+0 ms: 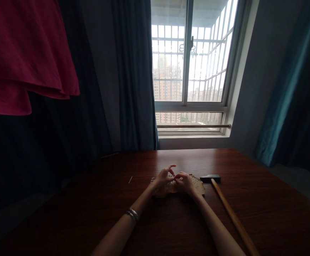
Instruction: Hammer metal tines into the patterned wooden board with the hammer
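A flat tan, hole-dotted piece with ragged edges [199, 185] lies lengthwise left to right beneath both the bare left hand [164, 176] and bare right hand [185, 182], whose fingertips nearly meet, pinching what I cannot tell.

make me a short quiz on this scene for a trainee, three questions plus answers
1. True or false: the hammer lies on the table, to the right of the right hand.
2. On which side is the bracelet worn? A: left. B: right.
3. Count: how many hands are over the tan piece?

Key: 1. True. 2. A. 3. Two, the left hand and the right hand.
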`<state>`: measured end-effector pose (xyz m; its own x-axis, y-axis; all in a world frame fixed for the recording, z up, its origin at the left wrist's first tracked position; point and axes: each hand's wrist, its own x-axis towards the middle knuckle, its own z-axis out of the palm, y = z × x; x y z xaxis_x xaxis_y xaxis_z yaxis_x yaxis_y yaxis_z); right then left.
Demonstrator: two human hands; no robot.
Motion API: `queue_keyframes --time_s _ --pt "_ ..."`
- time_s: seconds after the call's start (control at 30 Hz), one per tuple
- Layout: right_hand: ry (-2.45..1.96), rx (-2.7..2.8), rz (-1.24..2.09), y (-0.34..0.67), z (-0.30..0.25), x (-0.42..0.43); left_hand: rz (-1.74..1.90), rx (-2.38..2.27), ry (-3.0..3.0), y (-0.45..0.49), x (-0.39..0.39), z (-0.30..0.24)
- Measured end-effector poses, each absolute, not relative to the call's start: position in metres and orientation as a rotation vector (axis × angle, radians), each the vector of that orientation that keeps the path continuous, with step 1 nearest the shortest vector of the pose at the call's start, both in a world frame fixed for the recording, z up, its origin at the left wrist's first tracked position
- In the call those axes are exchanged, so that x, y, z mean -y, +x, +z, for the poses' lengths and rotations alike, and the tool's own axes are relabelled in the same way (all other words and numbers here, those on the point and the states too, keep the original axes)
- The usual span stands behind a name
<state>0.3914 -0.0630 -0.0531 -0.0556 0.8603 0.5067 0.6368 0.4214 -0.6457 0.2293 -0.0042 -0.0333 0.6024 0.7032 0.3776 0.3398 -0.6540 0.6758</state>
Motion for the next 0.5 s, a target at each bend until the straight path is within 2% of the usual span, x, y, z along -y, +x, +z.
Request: queue_keyframes --time_s 0.5 --pt "-1.377 1.81 0.356 0.392 -0.053 0.062 0.917 -0.819 2.257 0.23 0.001 -0.045"
